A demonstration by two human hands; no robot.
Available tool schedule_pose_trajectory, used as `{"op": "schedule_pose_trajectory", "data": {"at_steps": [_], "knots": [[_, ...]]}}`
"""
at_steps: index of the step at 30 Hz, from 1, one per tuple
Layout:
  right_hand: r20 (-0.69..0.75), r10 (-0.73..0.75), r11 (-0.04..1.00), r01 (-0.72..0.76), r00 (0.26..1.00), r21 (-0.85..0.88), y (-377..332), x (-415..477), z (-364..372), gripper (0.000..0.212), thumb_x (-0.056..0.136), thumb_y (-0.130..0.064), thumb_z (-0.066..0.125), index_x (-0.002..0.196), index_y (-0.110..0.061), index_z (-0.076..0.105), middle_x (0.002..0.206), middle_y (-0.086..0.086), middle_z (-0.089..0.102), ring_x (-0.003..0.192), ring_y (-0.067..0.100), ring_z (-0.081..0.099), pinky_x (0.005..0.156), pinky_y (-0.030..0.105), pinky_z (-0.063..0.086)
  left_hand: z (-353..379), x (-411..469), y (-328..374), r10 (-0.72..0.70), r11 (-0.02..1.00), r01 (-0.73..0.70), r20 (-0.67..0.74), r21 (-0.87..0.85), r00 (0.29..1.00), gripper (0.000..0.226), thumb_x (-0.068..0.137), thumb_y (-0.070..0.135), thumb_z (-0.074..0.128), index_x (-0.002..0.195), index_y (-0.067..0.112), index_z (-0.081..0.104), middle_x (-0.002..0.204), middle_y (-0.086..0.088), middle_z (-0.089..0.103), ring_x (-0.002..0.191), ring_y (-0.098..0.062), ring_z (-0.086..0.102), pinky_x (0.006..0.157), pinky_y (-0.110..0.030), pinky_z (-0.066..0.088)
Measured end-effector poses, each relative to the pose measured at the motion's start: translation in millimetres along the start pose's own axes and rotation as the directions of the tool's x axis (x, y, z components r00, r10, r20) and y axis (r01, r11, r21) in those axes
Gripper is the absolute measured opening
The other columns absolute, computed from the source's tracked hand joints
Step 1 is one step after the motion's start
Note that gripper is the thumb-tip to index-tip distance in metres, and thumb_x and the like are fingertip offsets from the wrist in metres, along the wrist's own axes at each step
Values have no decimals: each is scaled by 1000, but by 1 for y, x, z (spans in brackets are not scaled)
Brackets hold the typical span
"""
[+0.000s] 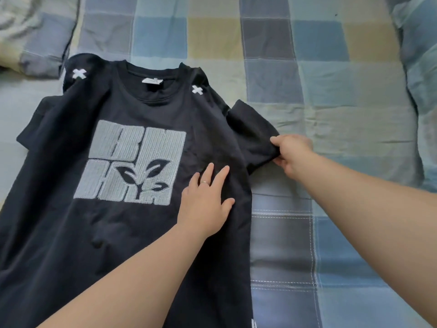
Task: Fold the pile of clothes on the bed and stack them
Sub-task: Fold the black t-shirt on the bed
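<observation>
A black T-shirt (132, 228) lies spread face up on the bed, with a grey square print on its chest and a small white cross on each shoulder. My left hand (205, 200) lies flat on the shirt's right side, fingers straight, a ring on one finger. My right hand (292, 153) pinches the hem of the shirt's right sleeve (253, 136), which sticks out over the bedcover. The left sleeve lies bunched at the far left.
The checked bedcover (331, 114) in blue, grey and pale yellow squares fills the view. One pillow (30, 36) in the same pattern lies at the top left, another pillow (421, 67) along the right edge.
</observation>
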State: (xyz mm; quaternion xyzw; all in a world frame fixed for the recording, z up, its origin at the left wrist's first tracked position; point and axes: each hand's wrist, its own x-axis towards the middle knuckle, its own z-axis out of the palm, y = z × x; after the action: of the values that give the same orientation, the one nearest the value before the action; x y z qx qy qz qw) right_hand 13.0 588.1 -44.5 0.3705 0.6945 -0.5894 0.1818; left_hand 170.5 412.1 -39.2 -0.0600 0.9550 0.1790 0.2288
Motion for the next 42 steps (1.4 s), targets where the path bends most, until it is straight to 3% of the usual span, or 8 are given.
{"op": "schedule_pose_trajectory", "data": {"at_steps": [4, 9, 17, 23, 29, 35, 40, 42], "knots": [[-312, -270, 957, 219, 911, -189, -16, 21, -61, 15, 78, -13, 69, 78, -25, 59, 85, 2, 65, 87, 32, 68, 80, 47, 59, -2, 10, 23, 46, 997, -50, 57, 64, 997, 75, 99, 58, 44, 157, 45, -2, 169, 5, -8, 154, -33, -1, 121, -50, 20], [-104, -55, 994, 45, 993, -96, -11, 15, -65, 25, 91, -5, 65, 110, -15, 51, 114, 10, 60, 95, 30, 66, 58, 33, 54, 0, 20, 44, 87, 986, -115, 212, 124, 973, 74, 99, 58, 44, 157, 46, 0, 168, 5, -14, 154, -33, -11, 122, -57, 10], [-26, -1, 996, -1, 1000, -88, 22, -61, -61, 36, 94, -27, 64, 124, -18, 45, 119, 12, 65, 87, 19, 63, 85, 41, 56, -11, -24, 2, 144, 971, -184, 248, 150, 958, 65, 102, 52, 43, 158, 42, 11, 169, 5, -7, 156, -26, -2, 124, -47, 12], [132, 344, 898, -285, 930, -335, 139, -189, -37, 43, 93, -35, 68, 128, -17, 51, 118, 14, 65, 105, 26, 66, 86, 42, 54, -25, -102, -80, 49, 980, -90, 224, 176, 973, 66, 100, 51, 45, 158, 37, 16, 169, 0, 1, 155, -28, 3, 123, -45, 16], [-179, 223, 726, -286, 958, -625, 247, -291, -20, 69, 85, -39, 76, 138, -9, 45, 130, 13, 54, 119, 33, 52, 99, 39, 41, -28, -205, -222, -224, 958, 214, 30, 189, 974, 69, 97, 47, 54, 156, 27, 25, 169, -6, 9, 152, -34, 11, 119, -51, 20], [-527, 163, 728, -462, 834, -506, 297, -326, -10, 95, 83, -45, 76, 154, -13, 22, 156, 15, 25, 135, 41, 37, 111, 48, 30, -10, -274, -325, -654, 739, 639, 1, -214, 756, 83, 94, 49, 61, 159, 19, 18, 167, -7, 14, 149, -36, 19, 117, -55, 22], [-489, 347, 927, -371, 800, 50, 308, -322, -19, 22, 93, -24, 67, 107, -13, 55, 91, 10, 60, 60, 21, 57, 58, 32, 55, 11, -287, -349, -842, 504, 746, -57, -436, 536, 83, 90, 51, 67, 153, 14, 28, 159, -9, 27, 141, -36, 29, 113, -52, 25], [-436, 367, 929, -350, 822, 122, 306, -323, -22, 13, 98, -22, 61, 106, -13, 56, 86, 6, 58, 63, 16, 57, 66, 32, 57, 14, -286, -355, -904, 385, 762, -47, -520, 425, 78, 89, 49, 69, 147, 11, 34, 154, -13, 32, 139, -36, 31, 112, -49, 26]]}}
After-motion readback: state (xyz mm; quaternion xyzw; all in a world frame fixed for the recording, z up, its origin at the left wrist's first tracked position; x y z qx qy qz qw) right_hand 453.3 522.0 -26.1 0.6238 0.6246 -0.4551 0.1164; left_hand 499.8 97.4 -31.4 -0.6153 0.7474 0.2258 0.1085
